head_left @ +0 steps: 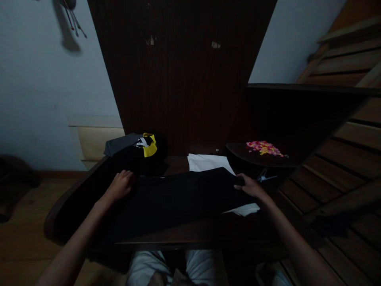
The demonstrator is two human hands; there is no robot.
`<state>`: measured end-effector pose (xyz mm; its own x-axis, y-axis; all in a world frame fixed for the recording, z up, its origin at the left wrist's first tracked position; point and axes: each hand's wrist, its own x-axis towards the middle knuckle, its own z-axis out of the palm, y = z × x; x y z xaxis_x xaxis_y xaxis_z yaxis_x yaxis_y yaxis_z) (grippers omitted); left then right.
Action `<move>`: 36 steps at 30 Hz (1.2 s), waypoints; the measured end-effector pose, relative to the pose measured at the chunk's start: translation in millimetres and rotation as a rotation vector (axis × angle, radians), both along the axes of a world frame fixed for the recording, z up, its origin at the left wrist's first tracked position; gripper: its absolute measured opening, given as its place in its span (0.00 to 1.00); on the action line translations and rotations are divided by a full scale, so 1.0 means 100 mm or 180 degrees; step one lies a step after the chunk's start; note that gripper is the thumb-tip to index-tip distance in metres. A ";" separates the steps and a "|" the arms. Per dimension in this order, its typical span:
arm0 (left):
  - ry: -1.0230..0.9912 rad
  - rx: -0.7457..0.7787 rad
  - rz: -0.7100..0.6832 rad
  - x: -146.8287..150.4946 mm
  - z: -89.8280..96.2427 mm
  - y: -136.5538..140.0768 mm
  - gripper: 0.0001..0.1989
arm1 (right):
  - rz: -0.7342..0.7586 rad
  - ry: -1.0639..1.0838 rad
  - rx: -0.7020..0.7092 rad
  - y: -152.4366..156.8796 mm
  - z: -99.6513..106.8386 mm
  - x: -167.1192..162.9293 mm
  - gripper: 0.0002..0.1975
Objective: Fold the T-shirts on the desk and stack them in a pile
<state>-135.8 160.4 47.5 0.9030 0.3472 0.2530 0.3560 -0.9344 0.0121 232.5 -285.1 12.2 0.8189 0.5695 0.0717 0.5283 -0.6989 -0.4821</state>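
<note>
A long black piece of folded clothing lies spread from left to right across the dark wooden desk. At its left end, my left hand is closed on the cloth, the fingertips partly hidden in the dark. My right hand pinches the other end between thumb and fingers. Under the black clothing lies a white cloth, showing behind it and again at the front right.
A pile of dark clothes with a yellow piece and a grey piece sits at the back left. Small pink and yellow bits lie on a side shelf. The desk's raised left side and wooden slats flank the space.
</note>
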 end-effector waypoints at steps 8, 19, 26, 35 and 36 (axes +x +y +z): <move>-0.0780 -0.0918 0.0001 -0.06 0.08 0.03 0.13 | 0.0828 -0.1361 0.0427 0.78 0.40 -0.56 0.11; -0.0373 -0.1860 -0.0102 -0.18 0.35 -0.03 0.23 | 0.2608 -0.0450 0.0526 2.16 0.27 -0.99 0.13; -0.0060 -0.2061 0.0063 -0.34 0.54 -0.03 0.20 | 0.2668 -0.0068 0.0640 2.24 0.24 -0.97 0.03; -0.1163 -0.1624 0.0925 -0.32 0.41 0.01 0.24 | 0.2150 -0.0180 0.0388 2.20 0.27 -0.91 0.11; -0.1232 -0.1632 0.1051 -0.32 0.38 0.04 0.24 | 0.2059 -0.0222 0.0261 2.20 0.26 -0.90 0.11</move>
<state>-167.4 164.0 85.4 0.6091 0.7474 0.2655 0.5003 -0.6218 0.6026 142.8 -64.9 38.7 0.3048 0.9359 0.1765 0.8617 -0.1921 -0.4697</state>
